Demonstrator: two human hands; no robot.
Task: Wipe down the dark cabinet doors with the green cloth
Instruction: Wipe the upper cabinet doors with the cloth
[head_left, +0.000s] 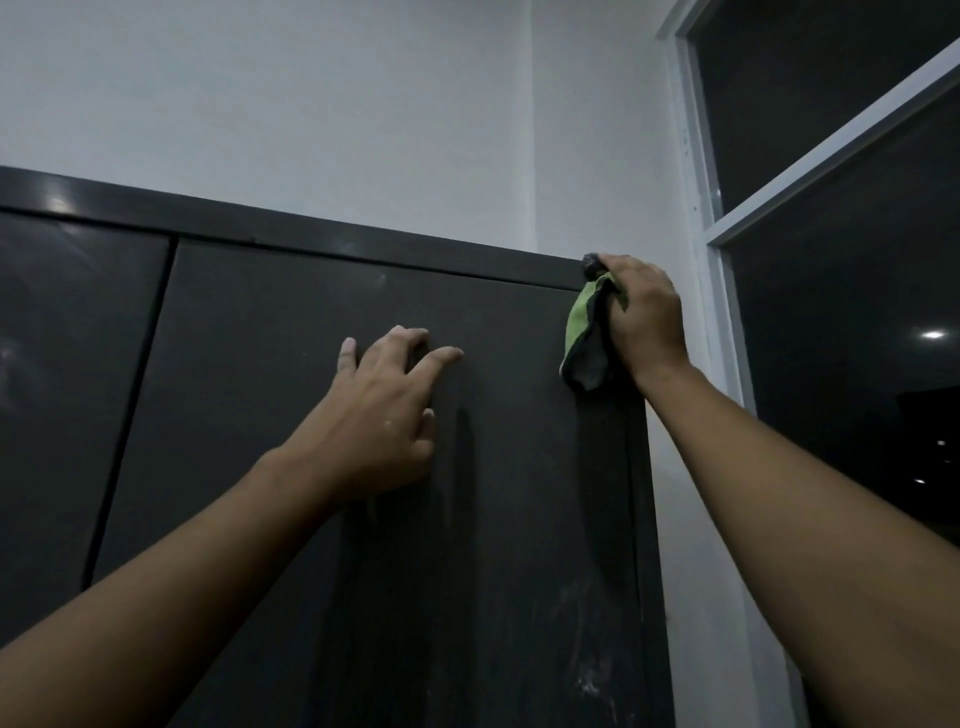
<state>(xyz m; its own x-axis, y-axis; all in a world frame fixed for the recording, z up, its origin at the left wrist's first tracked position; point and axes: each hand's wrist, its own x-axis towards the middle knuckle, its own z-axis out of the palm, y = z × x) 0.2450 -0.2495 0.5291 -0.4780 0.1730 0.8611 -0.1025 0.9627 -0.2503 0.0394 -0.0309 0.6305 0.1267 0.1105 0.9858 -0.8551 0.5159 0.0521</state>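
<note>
The smooth, flat, dark grey cabinet door (260, 389) has a faint sheen and pale dust smears. The crumpled green cloth with a grey underside (584, 338) is bunched at the door's upper right corner. The right hand (644, 317) grips it; its fingers appear curled round the fabric but are mostly hidden. The left hand (384, 415) rests on the door's upper centre, fingers spread. A white-framed window (831, 157) stands right of the door, with a matte white wall (311, 104) above.

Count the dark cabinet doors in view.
2. The right door lies under the left hand; the left door is cut off by the frame. More may be hidden.
</note>
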